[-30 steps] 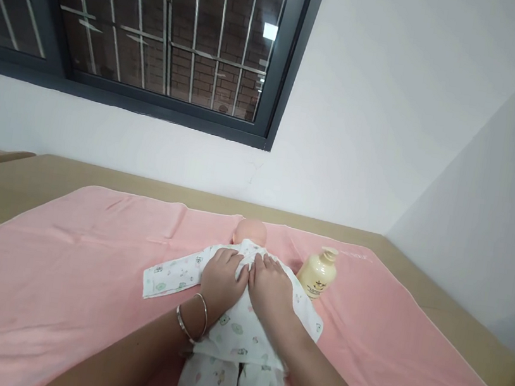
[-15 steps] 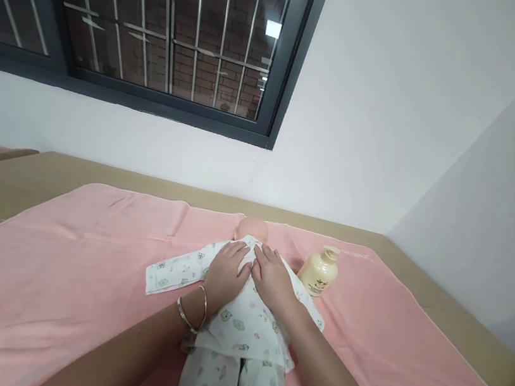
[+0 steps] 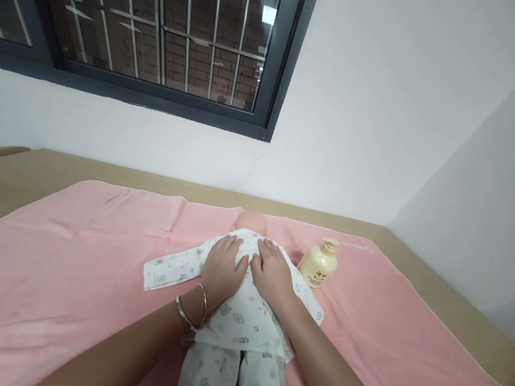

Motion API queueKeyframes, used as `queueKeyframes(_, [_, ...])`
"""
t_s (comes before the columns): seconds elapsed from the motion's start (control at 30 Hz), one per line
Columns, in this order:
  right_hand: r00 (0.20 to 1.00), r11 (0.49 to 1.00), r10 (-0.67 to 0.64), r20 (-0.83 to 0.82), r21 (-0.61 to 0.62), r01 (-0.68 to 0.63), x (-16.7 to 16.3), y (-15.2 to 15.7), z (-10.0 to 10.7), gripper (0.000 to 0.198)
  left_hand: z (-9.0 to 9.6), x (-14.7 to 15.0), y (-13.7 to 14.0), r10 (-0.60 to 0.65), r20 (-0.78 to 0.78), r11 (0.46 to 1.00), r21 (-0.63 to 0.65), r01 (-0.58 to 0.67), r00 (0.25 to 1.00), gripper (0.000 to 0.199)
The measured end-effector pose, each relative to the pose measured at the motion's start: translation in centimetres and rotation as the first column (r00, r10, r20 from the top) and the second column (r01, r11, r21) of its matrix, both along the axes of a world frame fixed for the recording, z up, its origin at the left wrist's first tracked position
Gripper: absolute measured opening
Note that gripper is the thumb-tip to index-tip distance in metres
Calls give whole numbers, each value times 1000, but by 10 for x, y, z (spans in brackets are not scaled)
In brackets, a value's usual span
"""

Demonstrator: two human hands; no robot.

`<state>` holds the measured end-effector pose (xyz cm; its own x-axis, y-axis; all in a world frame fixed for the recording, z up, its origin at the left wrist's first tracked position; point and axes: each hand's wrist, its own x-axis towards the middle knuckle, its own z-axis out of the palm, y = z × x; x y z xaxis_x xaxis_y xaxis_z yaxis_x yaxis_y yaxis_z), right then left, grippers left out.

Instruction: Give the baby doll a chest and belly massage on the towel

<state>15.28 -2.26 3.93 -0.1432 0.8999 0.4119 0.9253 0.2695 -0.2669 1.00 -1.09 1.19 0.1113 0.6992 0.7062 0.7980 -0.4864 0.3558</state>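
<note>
A baby doll lies stretched out away from me, its bald head (image 3: 251,221) at the far end. It wears a white printed shirt (image 3: 245,329) and matching trousers (image 3: 207,381). My left hand (image 3: 222,270) rests flat on the upper left of the shirt, fingers extended. On the upper right lies my right hand (image 3: 272,275), also flat with its fingers stretched out. Neither hand grips anything. A thin silver bangle (image 3: 181,311) circles my left wrist. The doll's left-side sleeve (image 3: 173,268) spreads sideways; my right forearm partly covers the other one. No face of the doll shows.
A pink blanket (image 3: 59,274) lies under the doll on a tan surface (image 3: 44,172). Just right of the doll stands a cream pump bottle (image 3: 318,267), tilted in view. Beyond are a white wall (image 3: 356,104) and a dark-framed barred window (image 3: 273,102).
My hands have slid slightly apart, outward across the doll's upper body, still flat. The camera view has shifted a little; the doll and bottle otherwise look unmoved.
</note>
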Motion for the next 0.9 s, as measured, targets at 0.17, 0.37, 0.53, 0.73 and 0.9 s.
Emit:
queueKeyframes(0.17, [999,1000,28,-35,-9,-28,2,3,-3,49,-8,0,5,-25,8,999,-28,25,1000,36])
queueKeyframes(0.37, [999,1000,29,-35,7,-29,2,2,-3,48,-5,0,4,-18,2,999,-28,18,1000,36])
queueKeyframes(0.53, [1000,1000,11,-6,-3,-11,0,2,-4,49,-3,0,3,-21,4,999,-44,21,1000,36])
queueKeyframes(0.73, [1000,1000,-13,24,-14,13,-2,1,-3,48,-5,0,5,-22,4,999,-35,22,1000,36])
queueKeyframes(0.9, [999,1000,-14,29,0,14,-1,1,-5,48,-5,0,5,-11,-18,999,-42,10,1000,37])
